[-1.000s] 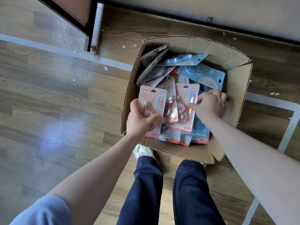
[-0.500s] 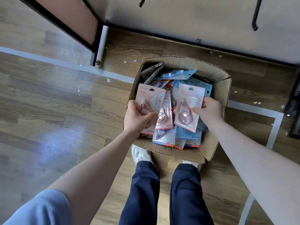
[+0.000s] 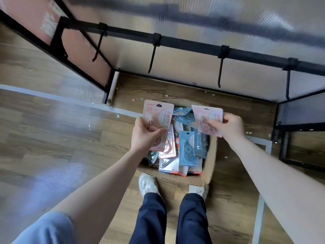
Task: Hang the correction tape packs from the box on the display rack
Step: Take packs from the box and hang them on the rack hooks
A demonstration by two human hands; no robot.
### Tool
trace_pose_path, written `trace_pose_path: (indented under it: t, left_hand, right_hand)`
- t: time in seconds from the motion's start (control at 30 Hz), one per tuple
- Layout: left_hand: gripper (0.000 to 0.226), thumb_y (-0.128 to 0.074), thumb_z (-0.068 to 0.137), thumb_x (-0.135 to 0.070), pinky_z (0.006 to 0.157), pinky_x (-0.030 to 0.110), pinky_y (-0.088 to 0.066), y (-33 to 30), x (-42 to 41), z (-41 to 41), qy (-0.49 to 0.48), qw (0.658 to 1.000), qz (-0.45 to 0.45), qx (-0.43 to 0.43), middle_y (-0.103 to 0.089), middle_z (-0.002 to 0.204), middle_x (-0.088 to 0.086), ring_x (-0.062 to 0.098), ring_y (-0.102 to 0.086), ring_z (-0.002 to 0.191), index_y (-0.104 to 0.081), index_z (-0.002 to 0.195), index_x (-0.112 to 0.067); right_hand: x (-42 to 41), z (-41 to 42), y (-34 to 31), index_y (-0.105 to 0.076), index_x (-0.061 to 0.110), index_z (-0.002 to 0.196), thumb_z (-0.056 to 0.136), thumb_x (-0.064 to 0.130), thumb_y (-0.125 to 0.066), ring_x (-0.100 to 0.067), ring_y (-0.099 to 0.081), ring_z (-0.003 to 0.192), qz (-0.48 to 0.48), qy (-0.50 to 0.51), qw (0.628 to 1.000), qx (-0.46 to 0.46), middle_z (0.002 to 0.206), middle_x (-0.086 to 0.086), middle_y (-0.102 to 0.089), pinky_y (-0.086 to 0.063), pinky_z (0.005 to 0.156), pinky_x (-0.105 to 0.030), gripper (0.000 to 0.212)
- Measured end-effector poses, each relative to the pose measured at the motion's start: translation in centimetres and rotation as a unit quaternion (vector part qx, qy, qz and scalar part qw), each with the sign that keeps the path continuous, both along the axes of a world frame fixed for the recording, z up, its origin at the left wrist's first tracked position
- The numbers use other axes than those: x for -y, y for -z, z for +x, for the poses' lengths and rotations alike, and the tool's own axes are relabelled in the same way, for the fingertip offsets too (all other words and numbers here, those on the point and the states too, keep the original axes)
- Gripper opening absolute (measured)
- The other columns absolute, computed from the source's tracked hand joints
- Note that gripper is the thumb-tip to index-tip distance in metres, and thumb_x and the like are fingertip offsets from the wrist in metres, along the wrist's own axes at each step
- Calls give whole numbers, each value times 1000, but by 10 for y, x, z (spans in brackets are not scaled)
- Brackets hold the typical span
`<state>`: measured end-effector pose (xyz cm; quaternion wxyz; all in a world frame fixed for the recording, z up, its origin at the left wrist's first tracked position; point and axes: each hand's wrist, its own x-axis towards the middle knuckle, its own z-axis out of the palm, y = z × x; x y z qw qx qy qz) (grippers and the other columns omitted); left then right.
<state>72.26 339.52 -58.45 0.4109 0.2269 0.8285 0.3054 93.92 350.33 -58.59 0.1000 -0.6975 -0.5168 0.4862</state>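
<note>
Above the box, the left hand pinched a small stack of pink packs and the right hand pinched one pink pack — light, stiff, slick cards, likely best held low, hang-hole free.

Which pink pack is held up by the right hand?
The smaller-looking pink pack on the right, pinched by the right hand above the box. The other pink pack is gripped by the left hand.
</note>
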Motion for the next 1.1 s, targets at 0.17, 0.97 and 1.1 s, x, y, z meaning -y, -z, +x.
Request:
trace_pose_path:
  t: [0.17, 0.97, 1.1]
  left_hand:
    - [51, -85, 68, -18, 55, 16, -42, -46, -17, 1, 3, 999, 44, 16, -51, 72, -5, 6, -52, 63, -35, 78, -20]
    - [50, -86, 66, -11, 52, 12, -40, -302, -40, -17, 12, 961, 276, -1, -41, 65, -5, -3, -40, 49, -38, 80, -11]
    - [51, -87, 66, -14, 54, 15, -42, -333, -38, -21, 15, 956, 294, 9, -43, 69, 0, 1, -41, 54, -39, 80, -12]
  right_hand:
    - [-8, -1, -52, -68, 8, 109, 80, 25, -75, -15, -65, 89, 21, 16, 999, -25, 106, -6, -70, -57, 74, -36, 34]
    - [-18, 11, -320, -55, 16, 102, 92, 19, -59, -4, -56, 79, 183, 106, 971, -113, 99, 0, -61, -45, 58, -24, 11]
    - [-14, 14, -353, -54, 14, 102, 93, 18, -57, -1, -54, 75, 205, 129, 962, -127, 87, 6, -57, -39, 53, -20, 10]
